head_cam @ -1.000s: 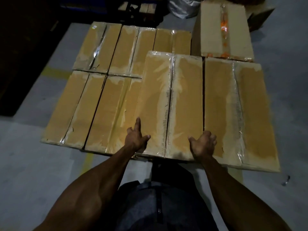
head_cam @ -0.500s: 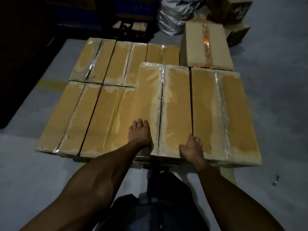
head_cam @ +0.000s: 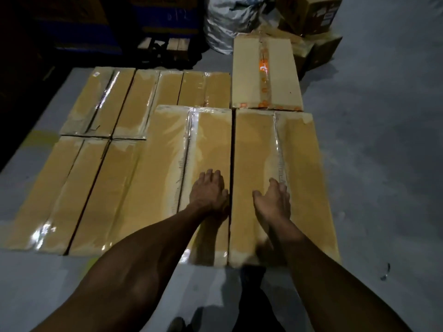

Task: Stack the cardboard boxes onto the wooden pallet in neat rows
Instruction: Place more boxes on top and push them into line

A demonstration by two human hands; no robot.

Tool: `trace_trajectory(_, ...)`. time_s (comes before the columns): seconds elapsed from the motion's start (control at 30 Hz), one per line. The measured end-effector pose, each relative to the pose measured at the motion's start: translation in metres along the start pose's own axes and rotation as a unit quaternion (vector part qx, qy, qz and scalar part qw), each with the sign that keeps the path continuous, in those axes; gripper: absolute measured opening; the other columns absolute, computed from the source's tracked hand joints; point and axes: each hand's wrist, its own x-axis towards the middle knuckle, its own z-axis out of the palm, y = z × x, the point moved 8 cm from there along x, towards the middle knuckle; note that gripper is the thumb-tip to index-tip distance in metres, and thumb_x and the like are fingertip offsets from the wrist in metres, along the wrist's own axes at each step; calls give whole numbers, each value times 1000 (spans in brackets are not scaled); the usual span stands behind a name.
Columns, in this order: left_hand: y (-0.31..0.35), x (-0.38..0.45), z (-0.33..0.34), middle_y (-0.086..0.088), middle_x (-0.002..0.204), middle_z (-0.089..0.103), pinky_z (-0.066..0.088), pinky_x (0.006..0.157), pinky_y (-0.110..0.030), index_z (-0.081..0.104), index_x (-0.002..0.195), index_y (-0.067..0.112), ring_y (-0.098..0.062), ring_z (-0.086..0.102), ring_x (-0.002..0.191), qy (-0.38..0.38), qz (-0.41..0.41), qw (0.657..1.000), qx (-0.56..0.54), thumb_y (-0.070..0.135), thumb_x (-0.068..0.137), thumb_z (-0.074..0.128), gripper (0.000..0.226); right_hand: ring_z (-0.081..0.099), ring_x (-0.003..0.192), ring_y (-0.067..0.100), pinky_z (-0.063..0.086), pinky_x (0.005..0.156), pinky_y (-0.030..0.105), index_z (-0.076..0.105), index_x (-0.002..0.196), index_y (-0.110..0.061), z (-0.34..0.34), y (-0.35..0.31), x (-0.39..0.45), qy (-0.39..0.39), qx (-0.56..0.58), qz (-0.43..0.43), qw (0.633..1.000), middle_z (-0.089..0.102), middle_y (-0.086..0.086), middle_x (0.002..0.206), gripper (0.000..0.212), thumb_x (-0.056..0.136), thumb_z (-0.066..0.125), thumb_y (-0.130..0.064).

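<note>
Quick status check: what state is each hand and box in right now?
Left hand: open, flat on the upper middle box.
Right hand: open, over the upper right box.
Upper boxes: taped shut, side by side.
Orange-taped box: shut, behind them.
Lower-layer boxes: taped shut, in rows.

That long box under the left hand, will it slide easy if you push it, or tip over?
The long box looks flat and low, so it probably won't tip. Its shiny tape and plastic skin suggest it may slide fairly easily, even a bit slippery under the left hand. It seems stiff, since its top lies flat with no sag.
</note>
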Motion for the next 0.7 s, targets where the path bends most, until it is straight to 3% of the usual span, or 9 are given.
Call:
trace_trajectory(0.2, 49, 114, -13, -11, 166, 6, 14, 122, -44, 11, 158, 11, -30, 7, 152, 58, -28, 998, -13, 47, 102, 40, 72, 33, 137, 32, 32, 111, 46, 28, 152, -18, -44, 14, 146, 72, -37, -16, 997, 31, 9, 153, 80, 88, 61, -53)
trace_trajectory(0.47, 53, 189, -4, -10, 166, -9, -3, 122, -39, -3, 158, 8, -26, -9, 153, 71, -61, 995, 41, 55, 102, 27, 78, 2, 152, 36, 6, 122, 49, 14, 156, -20, -57, 38, 266, 83, -55, 27, 995, 2, 14, 165, 102, 79, 65, -64)
trace_trajectory(0.7, 56, 191, 3, -9, 166, -10, -11, 119, -36, -1, 158, 10, -22, -12, 152, 130, -50, 989, 51, 53, 102, 20, 74, 24, 142, 40, 19, 118, 49, 18, 155, -16, -60, 42, 293, 107, -24, 53, 993, 21, 19, 157, 111, 73, 69, -71)
